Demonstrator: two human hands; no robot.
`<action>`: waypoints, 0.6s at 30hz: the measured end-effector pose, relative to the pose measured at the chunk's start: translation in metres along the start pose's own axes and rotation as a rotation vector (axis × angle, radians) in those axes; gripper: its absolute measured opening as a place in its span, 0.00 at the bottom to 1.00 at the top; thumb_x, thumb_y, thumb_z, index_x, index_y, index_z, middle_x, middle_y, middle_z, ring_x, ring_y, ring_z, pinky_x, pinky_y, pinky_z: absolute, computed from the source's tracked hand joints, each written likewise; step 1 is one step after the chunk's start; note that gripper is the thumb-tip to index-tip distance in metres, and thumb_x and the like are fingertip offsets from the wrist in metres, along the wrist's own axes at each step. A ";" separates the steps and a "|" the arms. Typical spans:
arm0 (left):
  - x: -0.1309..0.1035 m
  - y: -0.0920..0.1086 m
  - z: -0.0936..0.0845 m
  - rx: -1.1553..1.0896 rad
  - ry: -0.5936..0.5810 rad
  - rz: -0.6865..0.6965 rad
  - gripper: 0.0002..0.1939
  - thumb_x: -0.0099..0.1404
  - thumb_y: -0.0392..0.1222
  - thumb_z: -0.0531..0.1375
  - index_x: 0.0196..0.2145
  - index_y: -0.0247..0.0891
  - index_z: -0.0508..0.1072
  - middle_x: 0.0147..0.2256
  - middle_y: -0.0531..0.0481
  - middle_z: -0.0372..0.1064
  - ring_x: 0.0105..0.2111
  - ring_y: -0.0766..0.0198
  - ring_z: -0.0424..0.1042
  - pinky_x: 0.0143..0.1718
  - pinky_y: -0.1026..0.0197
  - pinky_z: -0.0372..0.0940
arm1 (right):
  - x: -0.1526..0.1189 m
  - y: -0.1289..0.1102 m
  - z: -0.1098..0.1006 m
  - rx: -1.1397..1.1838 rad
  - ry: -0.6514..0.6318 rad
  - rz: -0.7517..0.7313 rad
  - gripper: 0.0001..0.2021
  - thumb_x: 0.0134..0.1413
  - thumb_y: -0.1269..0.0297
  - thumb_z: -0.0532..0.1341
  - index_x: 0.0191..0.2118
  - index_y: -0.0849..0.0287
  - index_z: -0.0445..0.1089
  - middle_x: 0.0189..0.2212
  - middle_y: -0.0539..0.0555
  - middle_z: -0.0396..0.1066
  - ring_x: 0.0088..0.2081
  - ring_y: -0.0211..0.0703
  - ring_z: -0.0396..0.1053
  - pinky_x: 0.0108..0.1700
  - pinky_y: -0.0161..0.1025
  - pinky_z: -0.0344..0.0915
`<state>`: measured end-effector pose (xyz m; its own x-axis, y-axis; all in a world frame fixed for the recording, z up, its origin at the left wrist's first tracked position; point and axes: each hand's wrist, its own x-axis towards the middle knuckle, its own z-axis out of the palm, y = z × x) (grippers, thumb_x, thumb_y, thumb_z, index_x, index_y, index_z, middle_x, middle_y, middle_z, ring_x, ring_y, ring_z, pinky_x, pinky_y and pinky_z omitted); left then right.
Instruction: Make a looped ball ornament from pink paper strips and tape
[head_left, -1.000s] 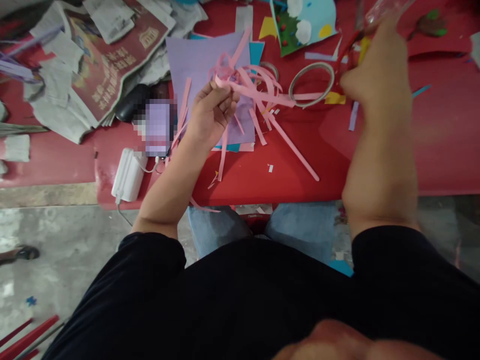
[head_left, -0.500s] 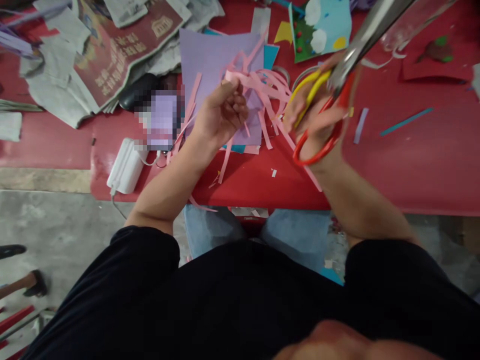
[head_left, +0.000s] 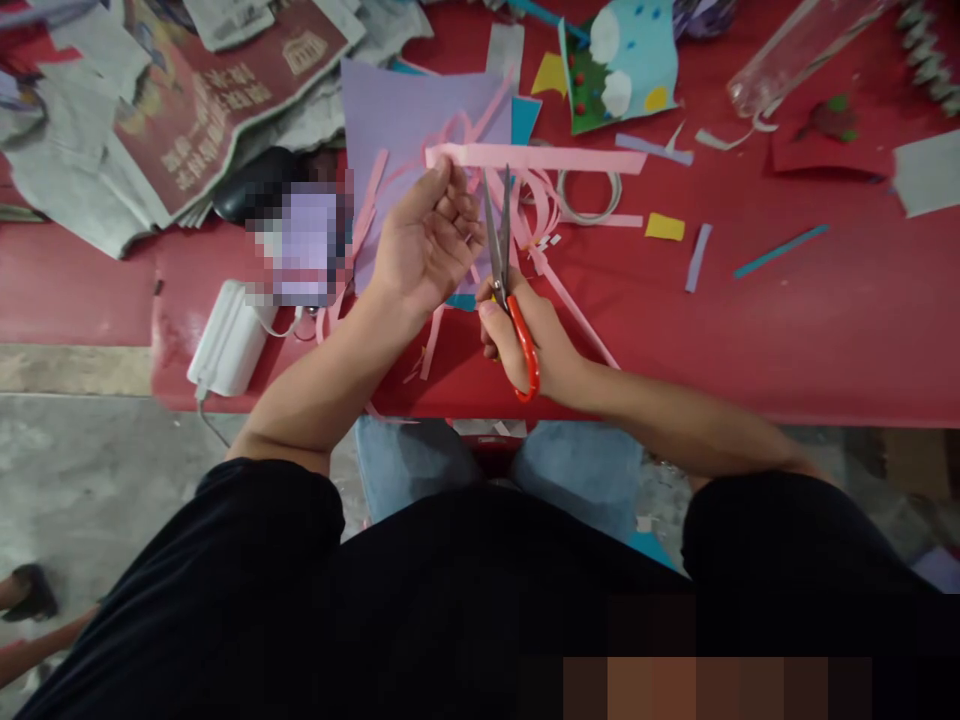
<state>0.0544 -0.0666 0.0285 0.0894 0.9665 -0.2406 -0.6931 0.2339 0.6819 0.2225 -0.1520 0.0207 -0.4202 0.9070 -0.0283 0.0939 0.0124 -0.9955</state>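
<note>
My left hand (head_left: 435, 230) pinches one end of a pink paper strip (head_left: 555, 158), which stretches out to the right. In my right hand (head_left: 536, 335) are scissors (head_left: 499, 245) with red and yellow handles. Their blades are slightly parted and point up at the strip, the tips overlapping its lower edge in view; whether they touch it I cannot tell. More pink strips lie in a tangle (head_left: 536, 205) behind the scissors. Under the hands is a sheet of purple paper (head_left: 397, 115), with blue paper (head_left: 525, 120) showing beyond its edge.
Crumpled newspaper (head_left: 217, 100) covers the table's far left. A white power bank (head_left: 232, 338) with cables lies near the front edge, below a dark mouse-shaped object (head_left: 255, 185). A tape roll (head_left: 592, 195), a painted card (head_left: 622, 65) and a clear bottle (head_left: 795, 55) are to the right.
The scissors have swung from the upper right down to the left, blades now at the pink strip. The strip, bunched before, now extends straight to the right from my left hand.
</note>
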 end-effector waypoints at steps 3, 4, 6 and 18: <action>-0.003 -0.006 0.002 0.086 0.068 -0.001 0.05 0.69 0.50 0.69 0.35 0.52 0.79 0.42 0.56 0.82 0.49 0.61 0.80 0.44 0.64 0.75 | 0.002 0.001 -0.002 -0.021 0.007 0.029 0.20 0.74 0.39 0.56 0.51 0.52 0.64 0.30 0.49 0.66 0.30 0.40 0.63 0.34 0.41 0.68; -0.005 -0.008 0.004 0.100 0.093 -0.009 0.06 0.69 0.51 0.68 0.35 0.52 0.79 0.41 0.55 0.82 0.51 0.59 0.80 0.44 0.63 0.76 | 0.002 0.002 -0.002 -0.027 0.006 0.034 0.20 0.74 0.39 0.56 0.51 0.51 0.65 0.30 0.49 0.66 0.29 0.40 0.64 0.34 0.41 0.68; -0.007 -0.010 0.008 0.088 0.105 -0.024 0.08 0.71 0.52 0.66 0.35 0.50 0.79 0.38 0.53 0.81 0.49 0.59 0.81 0.44 0.63 0.76 | 0.004 0.003 -0.003 -0.026 0.011 0.033 0.21 0.74 0.38 0.56 0.52 0.51 0.65 0.30 0.50 0.66 0.29 0.41 0.64 0.34 0.42 0.68; -0.006 -0.007 0.010 0.005 0.090 -0.015 0.07 0.74 0.47 0.64 0.37 0.47 0.78 0.41 0.57 0.78 0.45 0.69 0.79 0.40 0.68 0.74 | 0.007 0.000 -0.003 -0.050 -0.010 0.055 0.23 0.73 0.36 0.57 0.47 0.53 0.66 0.28 0.50 0.67 0.28 0.40 0.64 0.30 0.40 0.65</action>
<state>0.0658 -0.0734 0.0324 0.0347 0.9496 -0.3116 -0.6886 0.2487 0.6811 0.2220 -0.1448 0.0207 -0.4217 0.9028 -0.0840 0.1623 -0.0160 -0.9866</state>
